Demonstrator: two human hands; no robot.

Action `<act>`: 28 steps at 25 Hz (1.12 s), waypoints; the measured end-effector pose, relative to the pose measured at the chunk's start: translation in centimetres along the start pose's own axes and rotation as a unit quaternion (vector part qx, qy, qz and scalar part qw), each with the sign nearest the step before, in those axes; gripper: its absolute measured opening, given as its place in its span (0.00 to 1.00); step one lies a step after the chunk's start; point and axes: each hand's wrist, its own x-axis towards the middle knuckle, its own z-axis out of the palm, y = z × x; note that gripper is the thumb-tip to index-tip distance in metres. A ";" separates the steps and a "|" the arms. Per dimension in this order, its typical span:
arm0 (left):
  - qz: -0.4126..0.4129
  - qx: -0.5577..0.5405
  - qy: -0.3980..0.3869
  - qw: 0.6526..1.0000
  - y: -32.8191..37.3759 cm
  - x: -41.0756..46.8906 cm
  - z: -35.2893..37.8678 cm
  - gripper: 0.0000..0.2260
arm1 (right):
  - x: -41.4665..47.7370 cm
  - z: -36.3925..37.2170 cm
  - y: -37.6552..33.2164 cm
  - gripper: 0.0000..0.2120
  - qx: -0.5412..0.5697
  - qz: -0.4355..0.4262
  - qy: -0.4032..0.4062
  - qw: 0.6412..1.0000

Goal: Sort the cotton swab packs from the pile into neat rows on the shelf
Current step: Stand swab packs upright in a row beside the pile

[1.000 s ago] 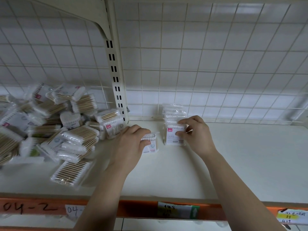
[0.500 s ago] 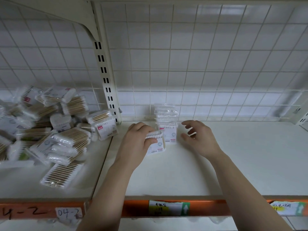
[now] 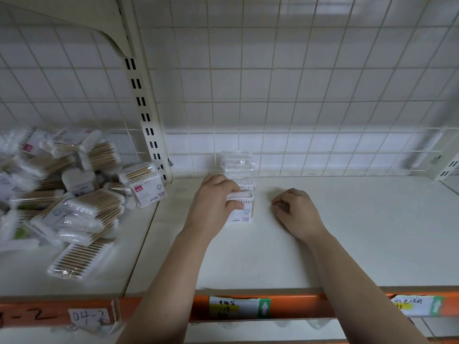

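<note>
Pile of loose packs: left bay, jumbled. Your left hand grips the front pack on the shelf, fingers curled over its top edge, thumb on its near face. The pack stands upright, swab tips up, label facing near, against the row running back toward the grid. Your right hand rests just right of it, fingers loosely curled, holding nothing.

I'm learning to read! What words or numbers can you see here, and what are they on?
"04-2": white tag on the orange shelf edge.
"-2": written on that edge, far left.
Middle arrow label and right arrow label: handwriting too blurred.
Red labels on the cotton swab packs: too small.
</note>
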 end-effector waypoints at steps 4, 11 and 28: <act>-0.012 -0.002 0.005 1.000 0.3 0.4 0.4 0.10 | -0.1 0.2 0.1 0.07 0.004 0.001 0.008 1.000; -0.023 -0.002 0.002 1.000 0.4 1.0 1.0 0.09 | -0.1 0.2 0.0 0.06 0.006 0.005 0.012 1.000; -0.027 0.088 0.043 0.995 0.0 0.3 -0.9 0.14 | 0.5 -1.7 -3.7 0.12 0.119 -0.005 0.154 0.981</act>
